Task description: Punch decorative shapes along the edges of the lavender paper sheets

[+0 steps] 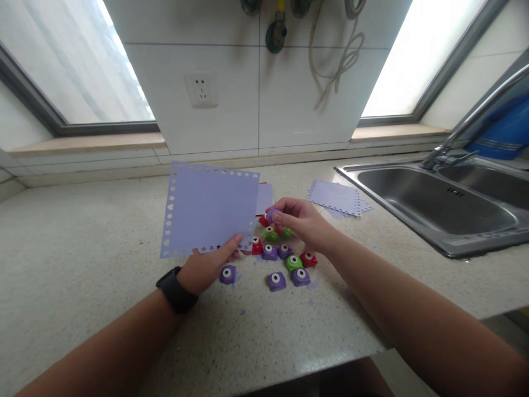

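My left hand (215, 260) grips the lower right part of a purple paper sheet (210, 209), thumb on top, holding it up off the counter. Star, heart and other shaped holes run along the sheet's edges. Between the thumb and fingers of my right hand (301, 218) is a small purple craft punch (273, 215), just right of the sheet. Below the hands lie several more craft punches: purple ones (276, 281), green ones (293, 262) and red ones (308, 259). One purple punch (228, 274) sits apart, under my left hand.
Punched purple sheets (334, 196) lie in a pile near the steel sink (433, 193) at right. Behind the held sheet, another stack of purple paper (264, 197) shows partly. Small purple paper bits (243, 312) are scattered on the speckled counter (103, 264). A tiled wall stands behind.
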Motion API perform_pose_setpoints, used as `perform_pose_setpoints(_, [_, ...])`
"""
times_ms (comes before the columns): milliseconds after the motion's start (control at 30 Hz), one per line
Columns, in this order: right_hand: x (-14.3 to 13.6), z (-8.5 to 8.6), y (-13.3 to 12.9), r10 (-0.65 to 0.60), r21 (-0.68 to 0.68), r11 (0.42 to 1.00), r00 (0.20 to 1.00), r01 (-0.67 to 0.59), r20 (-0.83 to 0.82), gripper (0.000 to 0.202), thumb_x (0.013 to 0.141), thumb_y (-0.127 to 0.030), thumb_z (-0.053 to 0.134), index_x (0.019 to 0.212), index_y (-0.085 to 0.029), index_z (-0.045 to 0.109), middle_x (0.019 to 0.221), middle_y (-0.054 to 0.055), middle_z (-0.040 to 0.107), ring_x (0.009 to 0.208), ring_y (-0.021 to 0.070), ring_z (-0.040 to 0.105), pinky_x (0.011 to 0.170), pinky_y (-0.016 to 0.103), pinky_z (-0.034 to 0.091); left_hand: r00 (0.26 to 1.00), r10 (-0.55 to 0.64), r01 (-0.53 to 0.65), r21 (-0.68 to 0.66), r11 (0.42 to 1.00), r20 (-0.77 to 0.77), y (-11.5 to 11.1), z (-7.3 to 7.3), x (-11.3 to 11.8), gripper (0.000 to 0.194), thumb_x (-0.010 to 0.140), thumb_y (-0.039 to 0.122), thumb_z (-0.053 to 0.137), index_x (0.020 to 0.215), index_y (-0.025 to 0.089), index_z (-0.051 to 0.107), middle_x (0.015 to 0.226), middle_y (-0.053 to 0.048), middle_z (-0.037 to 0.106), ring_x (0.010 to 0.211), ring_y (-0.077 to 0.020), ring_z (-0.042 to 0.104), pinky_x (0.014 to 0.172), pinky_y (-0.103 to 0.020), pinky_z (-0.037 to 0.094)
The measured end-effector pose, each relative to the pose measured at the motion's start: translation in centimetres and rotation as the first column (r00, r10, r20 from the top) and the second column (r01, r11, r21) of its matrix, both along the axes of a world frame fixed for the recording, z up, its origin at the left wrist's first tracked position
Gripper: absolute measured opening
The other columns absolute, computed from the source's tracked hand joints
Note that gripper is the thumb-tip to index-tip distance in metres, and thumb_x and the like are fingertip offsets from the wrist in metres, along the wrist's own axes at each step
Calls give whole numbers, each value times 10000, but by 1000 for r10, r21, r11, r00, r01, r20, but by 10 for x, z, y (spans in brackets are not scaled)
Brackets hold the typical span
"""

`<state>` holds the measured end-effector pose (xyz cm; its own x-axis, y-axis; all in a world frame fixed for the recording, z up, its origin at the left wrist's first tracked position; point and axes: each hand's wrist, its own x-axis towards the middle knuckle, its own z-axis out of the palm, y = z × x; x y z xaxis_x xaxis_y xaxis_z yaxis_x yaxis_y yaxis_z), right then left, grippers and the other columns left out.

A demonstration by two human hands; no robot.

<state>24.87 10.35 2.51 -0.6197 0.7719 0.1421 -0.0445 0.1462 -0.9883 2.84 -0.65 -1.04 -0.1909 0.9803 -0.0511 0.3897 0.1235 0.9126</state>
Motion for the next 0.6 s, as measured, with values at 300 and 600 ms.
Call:
perform_pose_setpoints(300, [-2,-10,14,-237,329,928,959,175,158,360,850,-508,745,1048,-207,763,1069,99,712,913,214,644,848,408,504,995,53,-54,6,999,90,0,19,10,464,834,602,622,578,217,584,593,-32,652,598,-193,625,671,-349,534])
perform_pose_setpoints(600, [0,-8,10,-248,389,912,932,131,267,282,900,-426,697,1086,-221,750,1049,75,761,855,207,672,797,384,529,994,54,-57,32,998,100,6,11,6,484,806,597,607,503,222,570,561,-38,644,576,-191,604,686,-356,507])
